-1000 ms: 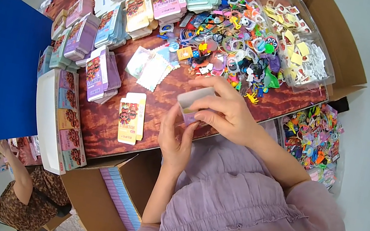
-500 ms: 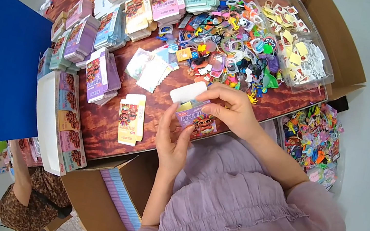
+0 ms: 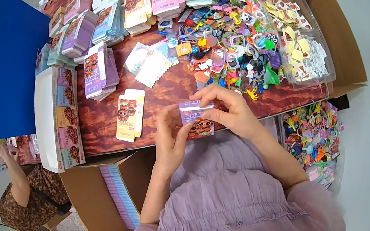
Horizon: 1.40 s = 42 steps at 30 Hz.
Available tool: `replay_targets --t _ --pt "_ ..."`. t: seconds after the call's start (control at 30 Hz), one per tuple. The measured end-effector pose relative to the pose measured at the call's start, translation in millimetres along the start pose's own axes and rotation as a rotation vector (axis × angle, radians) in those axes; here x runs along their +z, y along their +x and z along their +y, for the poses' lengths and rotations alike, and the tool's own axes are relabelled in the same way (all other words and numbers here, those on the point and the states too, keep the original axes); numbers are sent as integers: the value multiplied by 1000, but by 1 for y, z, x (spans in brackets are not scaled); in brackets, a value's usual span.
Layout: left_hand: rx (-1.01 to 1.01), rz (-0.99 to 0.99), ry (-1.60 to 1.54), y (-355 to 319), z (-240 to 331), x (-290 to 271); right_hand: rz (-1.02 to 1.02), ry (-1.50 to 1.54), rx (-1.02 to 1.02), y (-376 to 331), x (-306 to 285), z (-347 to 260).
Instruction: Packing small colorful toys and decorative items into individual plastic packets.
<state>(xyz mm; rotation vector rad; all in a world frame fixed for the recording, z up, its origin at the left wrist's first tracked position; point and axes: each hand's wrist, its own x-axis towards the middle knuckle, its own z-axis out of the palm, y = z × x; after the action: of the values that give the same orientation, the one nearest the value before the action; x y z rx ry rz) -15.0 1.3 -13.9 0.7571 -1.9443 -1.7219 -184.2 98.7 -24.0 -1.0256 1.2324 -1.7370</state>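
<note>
A small purple carton (image 3: 198, 119) with a cartoon picture is held at the table's near edge, between my two hands. My left hand (image 3: 169, 135) grips its left side, fingers behind and thumb on the front. Along the top edge, my right hand (image 3: 226, 109) pinches the folded flap with thumb and fingers. The carton's inside is hidden. To the left of my hands lie flat yellow cartons (image 3: 129, 114), partly overlapping. Just beyond the hands, some white scallop-edged cards and clear packets (image 3: 150, 65) rest on the table.
A heap of small colourful toys (image 3: 237, 45) covers the far right. Beside it, a clear bin (image 3: 310, 63) holds paper slips. Stacks of flat cartons (image 3: 99, 70) line the left and back. A display box (image 3: 57, 117) holds finished cartons. An open cardboard box (image 3: 96, 199) stands below; another person (image 3: 30, 194) works at left.
The carton's white top flap, standing up before, is now folded down at the top. My right hand has come in over that edge, and the view has shifted slightly.
</note>
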Motion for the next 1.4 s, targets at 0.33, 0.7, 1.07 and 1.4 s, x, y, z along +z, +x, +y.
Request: replay_targets --t 0.33,0.7,1.07,1.4 --pt "18 -86 250 -3 -1 0 163 227 376 -2 -9 12" --pt "-64 -29 132 -13 -7 5 -114 -449 26 -8 -15 -15" --pt "-17 -56 280 -11 -6 -10 -42 -372 -10 -12 -4 2" --pt "-209 578 487 -1 0 -165 -66 -890 -103 63 101 52"
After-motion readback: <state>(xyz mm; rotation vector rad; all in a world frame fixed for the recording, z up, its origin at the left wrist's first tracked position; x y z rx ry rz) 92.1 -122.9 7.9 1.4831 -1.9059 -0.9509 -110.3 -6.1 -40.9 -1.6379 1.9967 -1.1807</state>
